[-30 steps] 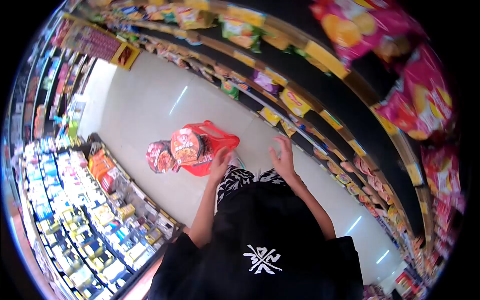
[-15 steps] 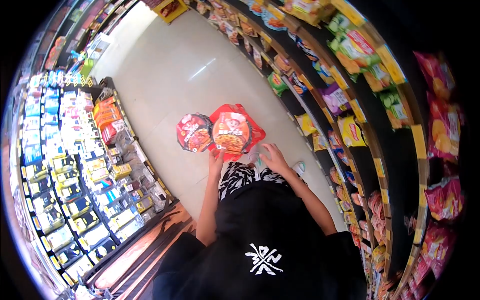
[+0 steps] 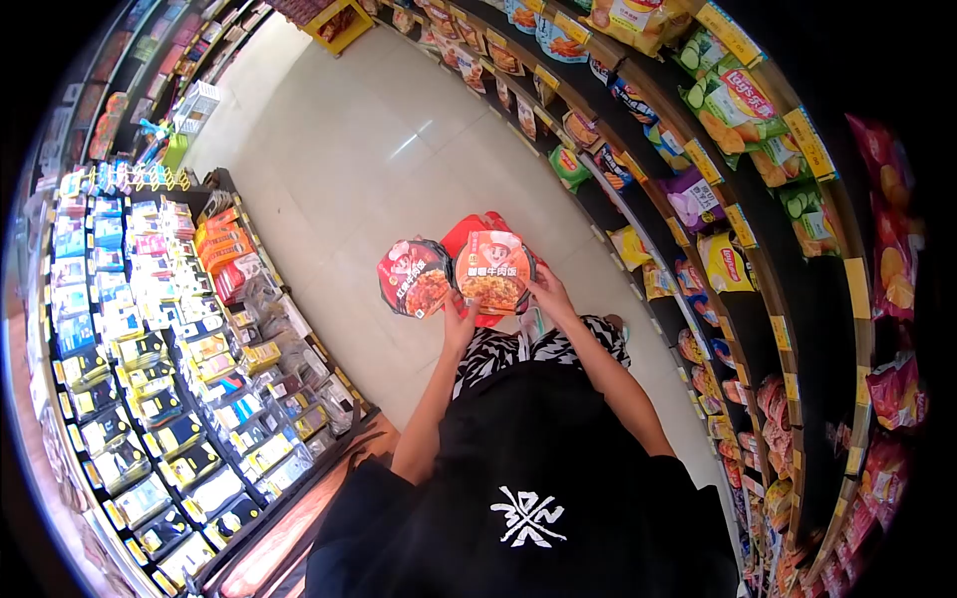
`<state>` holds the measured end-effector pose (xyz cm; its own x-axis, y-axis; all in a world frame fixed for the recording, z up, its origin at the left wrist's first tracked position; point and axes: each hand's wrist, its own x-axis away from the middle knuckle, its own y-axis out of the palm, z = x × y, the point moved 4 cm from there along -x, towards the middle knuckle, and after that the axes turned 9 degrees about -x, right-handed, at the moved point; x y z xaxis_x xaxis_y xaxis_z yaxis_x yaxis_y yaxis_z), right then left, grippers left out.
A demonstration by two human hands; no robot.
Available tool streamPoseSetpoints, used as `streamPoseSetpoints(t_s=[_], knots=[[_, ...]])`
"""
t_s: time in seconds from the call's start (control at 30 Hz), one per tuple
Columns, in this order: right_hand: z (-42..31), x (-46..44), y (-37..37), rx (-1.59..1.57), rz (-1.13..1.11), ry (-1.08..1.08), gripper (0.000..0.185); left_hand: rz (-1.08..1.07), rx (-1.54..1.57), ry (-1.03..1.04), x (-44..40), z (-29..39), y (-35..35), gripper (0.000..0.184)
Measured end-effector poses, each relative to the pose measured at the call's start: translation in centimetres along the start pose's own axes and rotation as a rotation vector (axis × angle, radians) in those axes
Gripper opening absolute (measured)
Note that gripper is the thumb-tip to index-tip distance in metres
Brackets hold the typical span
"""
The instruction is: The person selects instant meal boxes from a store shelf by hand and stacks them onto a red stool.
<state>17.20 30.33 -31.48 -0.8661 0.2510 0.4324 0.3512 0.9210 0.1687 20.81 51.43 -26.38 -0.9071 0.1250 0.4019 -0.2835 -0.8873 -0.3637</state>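
Two instant rice bowls with printed lids lie side by side in front of me. The right one is an orange curry beef rice bowl (image 3: 492,269); the left one is a dark-rimmed red-and-black rice bowl (image 3: 414,277). A red object (image 3: 482,222) shows behind and beneath them, mostly covered, so its kind is unclear. My left hand (image 3: 459,324) grips the lower left edge of the curry bowl, close against the red-and-black bowl's edge. On the curry bowl's right edge, my right hand (image 3: 550,297) is closed with the thumb towards the lid.
Shelves of snack bags (image 3: 738,105) curve along the right side. To the left stands a brightly lit rack of small packaged goods (image 3: 169,379). A pale tiled floor (image 3: 339,149) runs between them, with a yellow display box (image 3: 337,28) at the far end.
My right hand has come in from apart and closed on the curry bowl's right edge. My left hand stays at its lower left edge. The whole view has shifted slightly.
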Motion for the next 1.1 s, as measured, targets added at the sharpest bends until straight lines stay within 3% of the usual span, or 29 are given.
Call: streamPoseSetpoints(t_s=[0.23, 0.33, 0.57, 0.73, 0.87, 1.1], knots=[[-4.0, 2.2, -0.5, 0.062, 0.100, -0.208, 0.038, -0.078, 0.053, 0.001, 1.6, 1.0, 1.0, 0.078], [-5.4, 4.0, -2.1, -0.359, 0.074, -0.115, 0.036, -0.138, 0.120, 0.034, 2.4, 2.2, 2.3, 0.077], [-10.9, 10.1, -9.9, -0.665, 0.208, -0.139, 0.037, -0.422, 0.186, 0.151, 5.4, 8.1, 8.3, 0.068], [-14.9, 16.8, -16.7, -0.708, 0.315, -0.223, 0.066, -0.620, 0.246, 0.331, 9.4, 16.3, 15.0, 0.056], [-18.7, 22.4, -22.8, -0.763, 0.458, -0.481, 0.068, -0.760, 0.193, 0.471, 11.9, 22.2, 21.3, 0.057], [-22.2, 32.2, -33.3, -0.540, 0.811, -0.805, 0.061, -0.966, 0.182, 0.658, 19.3, 31.6, 34.2, 0.049]])
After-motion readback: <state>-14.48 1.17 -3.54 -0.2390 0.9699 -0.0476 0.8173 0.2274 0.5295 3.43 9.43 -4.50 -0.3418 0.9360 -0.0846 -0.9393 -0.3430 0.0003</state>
